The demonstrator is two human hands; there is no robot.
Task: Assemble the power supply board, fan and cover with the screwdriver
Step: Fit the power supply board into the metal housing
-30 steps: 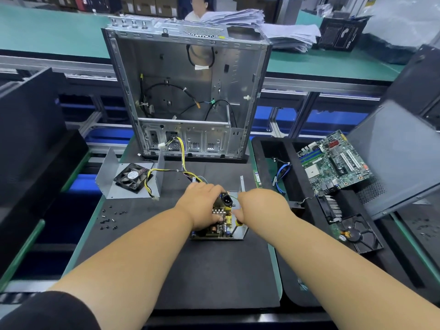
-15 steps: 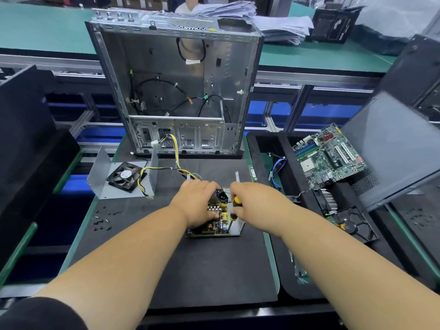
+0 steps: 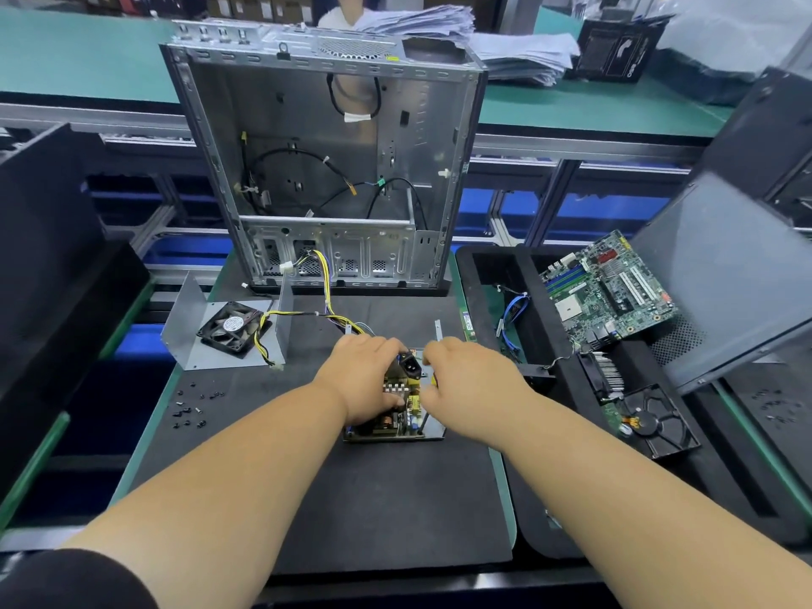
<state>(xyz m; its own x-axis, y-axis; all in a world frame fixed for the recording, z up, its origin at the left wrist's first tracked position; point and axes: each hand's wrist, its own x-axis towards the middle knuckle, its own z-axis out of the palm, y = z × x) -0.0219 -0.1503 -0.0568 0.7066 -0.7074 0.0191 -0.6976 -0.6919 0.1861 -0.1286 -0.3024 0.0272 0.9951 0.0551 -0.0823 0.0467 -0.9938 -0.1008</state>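
The power supply board (image 3: 395,421) lies in its metal tray (image 3: 436,429) on the black mat, with yellow and black wires running back to the case. My left hand (image 3: 364,382) grips the board from the left, fingers near its black power socket (image 3: 409,367). My right hand (image 3: 468,386) holds the screwdriver (image 3: 433,380) over the board's right edge; only a bit of yellow handle and the thin shaft show. The black fan (image 3: 233,329) rests on the bent metal cover (image 3: 184,320) at the mat's back left.
An open computer case (image 3: 325,160) stands upright behind the mat. Several small black screws (image 3: 191,408) lie at the mat's left. On the right a black tray holds a motherboard (image 3: 610,292), a heat sink (image 3: 604,375) and a hard drive (image 3: 654,426); a grey side panel (image 3: 725,274) leans there.
My right hand has turned and now holds the screwdriver upright over the board's right edge. My left hand has stayed on the board.
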